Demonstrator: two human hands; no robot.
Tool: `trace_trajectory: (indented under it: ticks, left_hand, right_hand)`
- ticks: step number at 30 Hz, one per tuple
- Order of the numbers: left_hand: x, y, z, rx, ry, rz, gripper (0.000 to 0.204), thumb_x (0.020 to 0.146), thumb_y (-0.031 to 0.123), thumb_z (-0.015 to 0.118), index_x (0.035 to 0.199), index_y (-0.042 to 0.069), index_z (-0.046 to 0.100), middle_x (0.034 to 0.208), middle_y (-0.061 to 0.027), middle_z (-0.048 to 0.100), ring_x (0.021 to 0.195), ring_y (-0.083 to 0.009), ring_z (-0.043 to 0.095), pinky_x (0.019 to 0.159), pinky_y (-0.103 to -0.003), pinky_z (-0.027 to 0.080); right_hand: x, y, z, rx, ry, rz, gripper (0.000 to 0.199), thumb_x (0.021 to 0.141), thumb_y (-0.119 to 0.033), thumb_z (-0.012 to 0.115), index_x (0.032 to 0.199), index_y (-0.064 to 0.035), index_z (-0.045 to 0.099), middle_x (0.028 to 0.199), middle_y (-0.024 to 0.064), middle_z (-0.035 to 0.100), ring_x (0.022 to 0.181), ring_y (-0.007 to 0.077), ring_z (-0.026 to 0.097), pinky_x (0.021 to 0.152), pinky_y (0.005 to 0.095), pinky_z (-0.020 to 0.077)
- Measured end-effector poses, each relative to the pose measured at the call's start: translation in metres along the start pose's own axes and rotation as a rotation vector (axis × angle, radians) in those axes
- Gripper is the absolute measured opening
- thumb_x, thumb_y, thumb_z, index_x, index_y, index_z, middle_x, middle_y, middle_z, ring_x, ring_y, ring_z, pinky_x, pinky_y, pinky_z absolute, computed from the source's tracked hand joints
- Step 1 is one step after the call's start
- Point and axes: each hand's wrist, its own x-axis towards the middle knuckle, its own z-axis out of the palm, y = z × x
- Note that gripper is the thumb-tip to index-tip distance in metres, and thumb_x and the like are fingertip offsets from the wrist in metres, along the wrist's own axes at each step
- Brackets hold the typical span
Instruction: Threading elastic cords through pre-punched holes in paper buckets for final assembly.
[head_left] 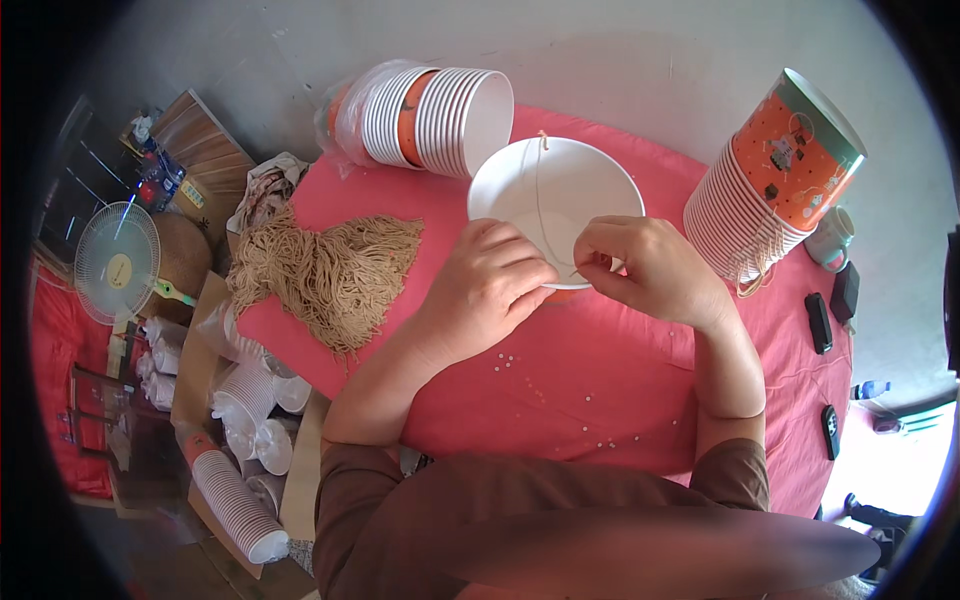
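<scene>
A paper bucket (510, 185) with a white inside stands on the pink-covered table, its mouth tilted toward me. A thin tan cord (540, 205) is fixed at the far rim and hangs through the inside toward the near rim. My left hand (490, 275) is closed over the near left rim, thumb outside. At the near right rim, my right hand (650, 265) pinches the cord's near end, its fingertips partly hidden. A big bundle of tan cords (335, 270) lies to the left of my left hand.
Stacked paper buckets lie sideways (440, 120) at the back left. Another stack, orange and green (790, 160), stands at the right with cords hanging from it. Nearby are a mug (830, 238), black devices (819, 322) and a remote (830, 432). A carton (305, 470) of cups stands left; white paper dots dot the cloth.
</scene>
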Motion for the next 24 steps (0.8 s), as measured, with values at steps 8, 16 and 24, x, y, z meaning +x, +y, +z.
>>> trace_trajectory:
  ticks: [8,16,24]
  left_hand:
    - [0.006,-0.001,0.009,0.168,0.113,0.224,0.009,0.072,0.009,0.071,0.079,0.009,0.065,0.081,0.0007,0.061,0.086,-0.0183,0.059,0.083,-0.037,0.050]
    - [0.002,-0.002,0.010,0.349,0.199,0.408,0.011,0.074,0.010,0.067,0.085,0.007,0.066,0.088,-0.0011,0.062,0.091,-0.0168,0.059,0.086,-0.038,0.053]
    - [0.002,-0.001,0.008,0.379,0.205,0.425,0.009,0.075,0.010,0.068,0.084,0.009,0.066,0.088,0.0001,0.062,0.091,-0.0157,0.060,0.090,-0.038,0.052]
  right_hand:
    - [-0.005,-0.002,-0.004,-0.068,0.000,-0.064,0.006,0.080,-0.003,0.067,0.082,-0.0037,0.061,0.075,0.0083,0.061,0.063,0.0273,0.061,0.056,0.0371,0.0470]
    - [-0.008,-0.010,-0.010,-0.126,0.001,-0.056,0.007,0.080,-0.006,0.066,0.082,-0.0047,0.060,0.075,0.0087,0.061,0.071,0.0305,0.062,0.061,0.0415,0.0484]
    - [-0.009,-0.012,-0.008,-0.148,0.002,-0.057,0.005,0.081,-0.006,0.065,0.082,-0.0045,0.061,0.079,0.0092,0.063,0.078,0.0308,0.065,0.065,0.0430,0.0506]
